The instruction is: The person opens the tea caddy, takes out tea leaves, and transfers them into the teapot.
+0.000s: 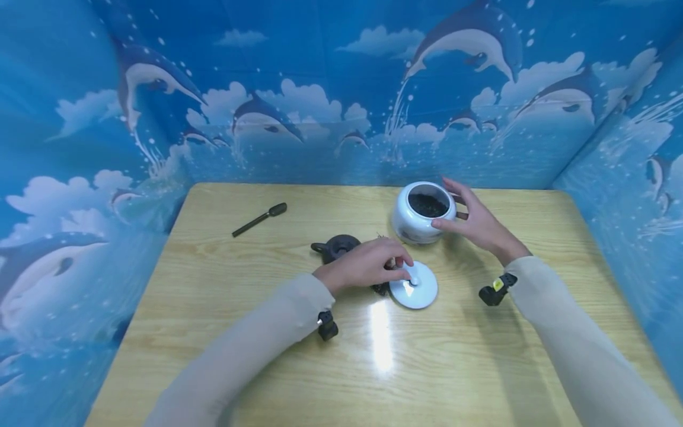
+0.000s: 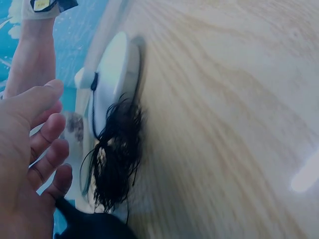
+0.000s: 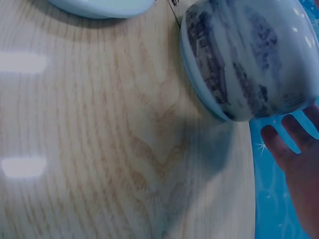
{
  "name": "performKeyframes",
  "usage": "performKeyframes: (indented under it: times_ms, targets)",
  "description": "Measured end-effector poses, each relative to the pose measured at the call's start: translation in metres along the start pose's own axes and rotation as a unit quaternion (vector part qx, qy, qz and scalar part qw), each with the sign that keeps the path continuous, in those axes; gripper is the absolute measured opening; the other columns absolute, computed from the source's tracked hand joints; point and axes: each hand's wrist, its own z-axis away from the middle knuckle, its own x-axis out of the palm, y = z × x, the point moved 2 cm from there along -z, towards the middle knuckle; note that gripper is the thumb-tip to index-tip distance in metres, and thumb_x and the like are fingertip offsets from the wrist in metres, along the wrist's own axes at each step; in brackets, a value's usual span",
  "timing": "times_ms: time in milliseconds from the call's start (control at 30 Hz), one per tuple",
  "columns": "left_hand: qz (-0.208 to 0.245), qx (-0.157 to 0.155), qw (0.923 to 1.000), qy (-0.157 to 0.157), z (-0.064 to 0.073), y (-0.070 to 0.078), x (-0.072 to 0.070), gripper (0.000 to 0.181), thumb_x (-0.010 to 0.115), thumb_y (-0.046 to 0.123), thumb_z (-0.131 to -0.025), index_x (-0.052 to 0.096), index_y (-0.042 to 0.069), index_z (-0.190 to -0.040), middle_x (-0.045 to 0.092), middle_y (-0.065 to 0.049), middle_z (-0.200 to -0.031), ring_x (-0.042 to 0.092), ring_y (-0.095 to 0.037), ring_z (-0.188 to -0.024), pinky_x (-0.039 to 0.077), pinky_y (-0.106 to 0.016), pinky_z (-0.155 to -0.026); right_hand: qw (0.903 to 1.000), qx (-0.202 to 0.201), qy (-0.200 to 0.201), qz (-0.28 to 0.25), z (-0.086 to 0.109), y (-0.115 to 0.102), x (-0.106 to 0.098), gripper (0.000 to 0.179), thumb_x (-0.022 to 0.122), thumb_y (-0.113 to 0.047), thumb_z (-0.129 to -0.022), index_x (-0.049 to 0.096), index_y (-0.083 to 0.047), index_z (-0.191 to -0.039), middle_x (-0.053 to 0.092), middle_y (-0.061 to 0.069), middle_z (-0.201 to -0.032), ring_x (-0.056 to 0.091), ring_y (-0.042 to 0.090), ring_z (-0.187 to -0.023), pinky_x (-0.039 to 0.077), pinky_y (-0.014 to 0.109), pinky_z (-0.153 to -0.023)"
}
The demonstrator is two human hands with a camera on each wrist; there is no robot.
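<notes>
A white lid (image 1: 424, 292) lies knob-up on the wooden table (image 1: 256, 362). My left hand (image 1: 370, 261) hovers over its knob with loosely bent fingers; in the left wrist view nothing is between them. A black cord runs from the knob to a dark tassel (image 2: 117, 164). Further back stands an uncovered white jar (image 1: 416, 228) with dark loose bits inside; the right wrist view shows its painted side. My right hand (image 1: 482, 228) is spread at the jar's right side, thumb near the front rim and fingers toward the back.
A small dark teapot (image 1: 341, 242) sits partly hidden behind my left hand. At the back left lies a dark scoop (image 1: 261, 219). A blue dolphin-print curtain (image 1: 331, 107) stands along the table's back edge and sides.
</notes>
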Motion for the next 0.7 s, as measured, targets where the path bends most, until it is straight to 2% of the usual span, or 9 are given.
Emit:
performKeyframes:
  times_ms: [167, 233, 467, 700]
  targets:
    - [-0.029, -0.004, 0.9993, -0.023, -0.005, 0.005, 0.007, 0.035, 0.072, 0.043, -0.106, 0.074, 0.023, -0.135, 0.069, 0.009, -0.121, 0.061, -0.007, -0.112, 0.052, -0.028, -0.105, 0.9999, -0.002, -0.005, -0.011, -0.001, 0.008, 0.001, 0.107, 0.084, -0.026, -0.099, 0.012, -0.026, -0.177, 0.012, 0.004, -0.184, 0.023, 0.04, -0.166, 0.036, 0.062, -0.129]
    - [-0.039, -0.007, 0.9987, -0.031, -0.008, 0.006, 0.01, 0.036, 0.073, 0.045, -0.106, 0.074, 0.025, -0.136, 0.069, 0.009, -0.124, 0.061, -0.006, -0.115, 0.052, -0.027, -0.104, 0.9999, 0.0, -0.004, -0.011, -0.001, 0.009, 0.002, 0.106, 0.085, -0.026, -0.098, 0.013, -0.026, -0.177, 0.011, 0.004, -0.184, 0.024, 0.041, -0.166, 0.038, 0.062, -0.128]
    - [-0.049, -0.008, 0.9975, -0.05, -0.012, 0.011, 0.019, 0.035, 0.074, 0.045, -0.105, 0.073, 0.026, -0.135, 0.066, 0.01, -0.121, 0.06, -0.003, -0.111, 0.052, -0.024, -0.098, 0.9998, 0.018, -0.006, -0.008, -0.002, 0.011, 0.002, 0.105, 0.085, -0.031, -0.098, 0.015, -0.03, -0.176, 0.01, 0.004, -0.184, 0.024, 0.04, -0.166, 0.038, 0.061, -0.128]
    - [-0.053, -0.003, 0.9977, -0.042, -0.013, 0.012, 0.026, 0.032, 0.074, 0.041, -0.105, 0.073, 0.026, -0.133, 0.066, 0.01, -0.119, 0.061, -0.004, -0.109, 0.052, -0.024, -0.099, 0.9996, 0.025, -0.009, -0.01, -0.003, 0.012, 0.002, 0.105, 0.085, -0.032, -0.098, 0.014, -0.031, -0.176, 0.008, 0.004, -0.184, 0.023, 0.041, -0.166, 0.038, 0.062, -0.128]
